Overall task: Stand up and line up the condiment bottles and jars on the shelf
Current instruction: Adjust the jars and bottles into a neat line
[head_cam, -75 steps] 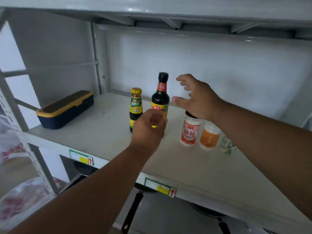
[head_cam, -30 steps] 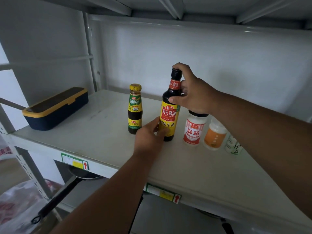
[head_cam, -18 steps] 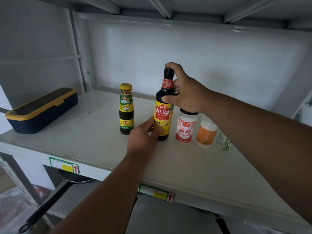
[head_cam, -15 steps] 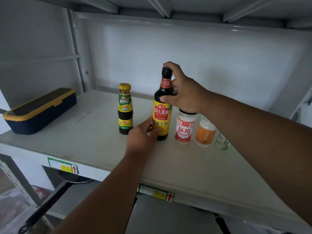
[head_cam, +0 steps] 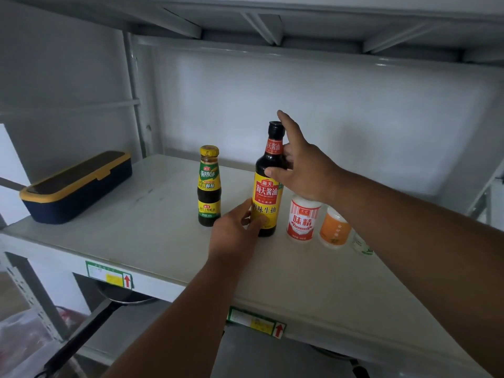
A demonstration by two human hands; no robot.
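The right hand [head_cam: 302,165] is loosened around the neck of the soy sauce bottle [head_cam: 268,184]: its index finger points straight up past the black cap, the thumb lies across the bottle's dark shoulder, and the other fingers [head_cam: 286,154] rest loosely against the neck behind the red collar label. The grip is open rather than clenched, touching the glass without wrapping it. The left hand [head_cam: 236,230] is at the bottle's base, thumb and fingertips pressed lightly against the lower yellow label, fingers only slightly bent.

The soy sauce bottle stands upright on the shelf [head_cam: 152,225], tall and dark, with a red and yellow label and a black cap. Just left of it, apart from it, the shorter oyster sauce bottle [head_cam: 209,186] stands upright with a yellow cap and green and yellow labels. Just right of the soy sauce bottle stands a white jar with a red label [head_cam: 302,218], its top hidden by the right wrist. Beyond that jar is a white jar with an orange label [head_cam: 334,227], then a small white container [head_cam: 361,245] mostly hidden under the right forearm.

Far left of the soy sauce bottle, a navy box with a yellow rim [head_cam: 76,186] lies on the shelf.
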